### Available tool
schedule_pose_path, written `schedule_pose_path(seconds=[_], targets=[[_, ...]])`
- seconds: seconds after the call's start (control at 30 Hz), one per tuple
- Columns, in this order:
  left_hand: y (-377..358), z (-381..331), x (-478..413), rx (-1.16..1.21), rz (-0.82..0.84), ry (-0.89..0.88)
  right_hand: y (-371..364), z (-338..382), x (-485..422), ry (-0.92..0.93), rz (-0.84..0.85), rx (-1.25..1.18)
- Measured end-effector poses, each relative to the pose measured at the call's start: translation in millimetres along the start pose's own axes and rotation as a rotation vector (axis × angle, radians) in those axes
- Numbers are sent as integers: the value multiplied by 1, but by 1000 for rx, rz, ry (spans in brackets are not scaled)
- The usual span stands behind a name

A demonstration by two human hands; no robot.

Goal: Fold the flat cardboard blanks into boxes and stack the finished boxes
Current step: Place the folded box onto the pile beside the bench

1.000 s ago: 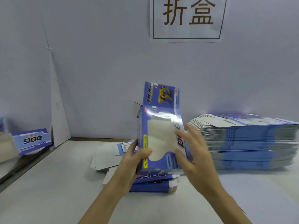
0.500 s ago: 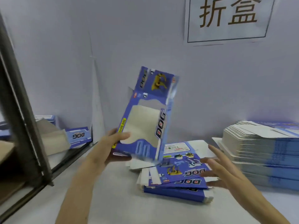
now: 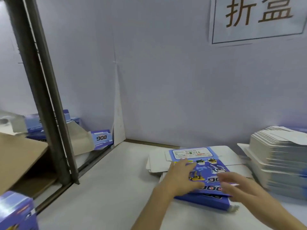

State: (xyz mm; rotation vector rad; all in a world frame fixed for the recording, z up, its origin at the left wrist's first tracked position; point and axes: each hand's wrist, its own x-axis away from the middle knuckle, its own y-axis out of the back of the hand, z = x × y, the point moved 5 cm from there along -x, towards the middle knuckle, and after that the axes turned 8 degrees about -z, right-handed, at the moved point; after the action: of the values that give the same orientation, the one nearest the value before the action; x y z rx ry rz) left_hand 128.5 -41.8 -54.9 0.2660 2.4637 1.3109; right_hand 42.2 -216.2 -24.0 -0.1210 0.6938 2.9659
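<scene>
the windowed box has left the left hand, which now lies flat, fingers spread, on the small pile of flat blanks at 5 o'clock, the right hand open beside it, too blurred to tell if it touches. folded boxes sit at 9 o'clock, but the tall stack of blanks at 4 o'clock suggests most work remains. the blue box in the 8 o'clock corner is cut off and smeared.

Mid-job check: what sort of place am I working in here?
Probably a box-folding packing station: a wall sign reads 折盒, a tall stack of flat blanks sits at the right, and folded blue boxes lie at the left by a metal post.
</scene>
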Motion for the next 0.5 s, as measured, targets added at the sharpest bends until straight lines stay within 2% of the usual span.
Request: schedule_pose_path(seconds=[0.03,0.1,0.27,0.33,0.4,0.5], targets=[[-17,-4,2,-156,68,6,-1,-3,0,10,5,69],[-32,-5,4,-314,79,18,-1,-6,-2,35,1,168],[-32,-15,11,-515,159,-26,3,-7,-7,61,-68,214],[-21,-30,14,-652,150,-129,9,-1,-5,94,-131,173],[4,-45,18,-646,-76,-220,22,7,-2,159,-280,83],[65,-64,34,-492,-581,-352,47,22,4,280,-555,10]])
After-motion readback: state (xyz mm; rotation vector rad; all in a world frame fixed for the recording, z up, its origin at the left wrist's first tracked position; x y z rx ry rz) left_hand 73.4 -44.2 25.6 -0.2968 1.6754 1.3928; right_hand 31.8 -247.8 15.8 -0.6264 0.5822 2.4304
